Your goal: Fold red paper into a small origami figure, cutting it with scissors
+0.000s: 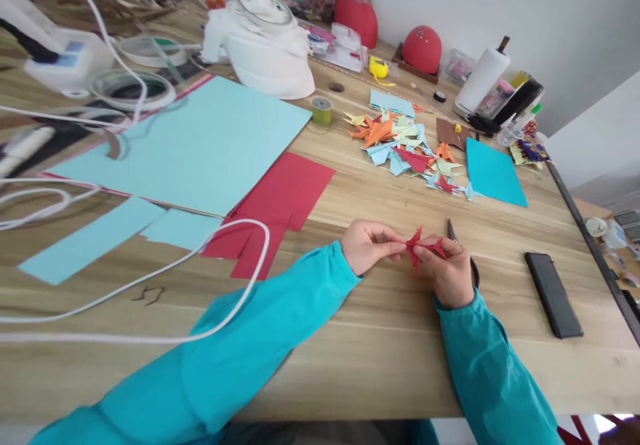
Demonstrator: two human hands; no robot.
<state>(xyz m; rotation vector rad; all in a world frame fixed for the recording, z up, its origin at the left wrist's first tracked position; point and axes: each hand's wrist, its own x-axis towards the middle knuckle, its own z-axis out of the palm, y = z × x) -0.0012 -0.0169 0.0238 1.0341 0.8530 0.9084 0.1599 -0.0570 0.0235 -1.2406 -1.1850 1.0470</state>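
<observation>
Paper figure (414,243), red, in the pinch between both hands (367,247) (449,271).

No lettering legible; no numbers either

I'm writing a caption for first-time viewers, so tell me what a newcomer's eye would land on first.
Probably the small red folded paper pinched between the left hand and right hand, just right of the picture's centre, with bright teal sleeves leading in from below. Next might come the colourful heap of folded paper pieces beyond the hands, then the large pale blue sheet on the left.
</observation>
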